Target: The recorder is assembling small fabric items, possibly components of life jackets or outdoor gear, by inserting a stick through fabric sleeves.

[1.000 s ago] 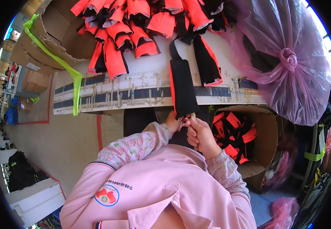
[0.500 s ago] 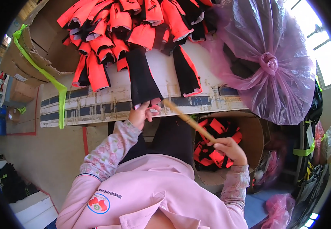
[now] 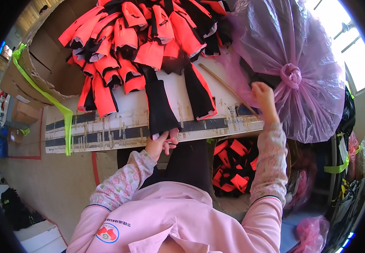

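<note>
My left hand (image 3: 160, 145), at the table's front edge, has its fingers closed on the lower end of a black fabric tube (image 3: 162, 103). A bit of pale pink lining shows at that end. The tube hangs toward me from a heap of orange-and-black fabric tubes (image 3: 125, 33). My right hand (image 3: 264, 98) is raised over the table's right side, fingers curled in, with nothing visible in them. Just left of it a thin wooden stick (image 3: 228, 87) lies slanting on the table. Another black-and-orange tube (image 3: 200, 92) lies between the stick and the held tube.
A large knotted purple plastic bag (image 3: 304, 101) fills the table's right side. At the left stands an open cardboard box (image 3: 43, 55) with a yellow-green strip (image 3: 66, 122) over its edge. Below the table's right side, another box holds orange-and-black pieces (image 3: 235, 166).
My right hand has let go of the stick and moved up and forward; the stick now lies on the table. My left hand still grips the black tube's end, slightly nearer to me.
</note>
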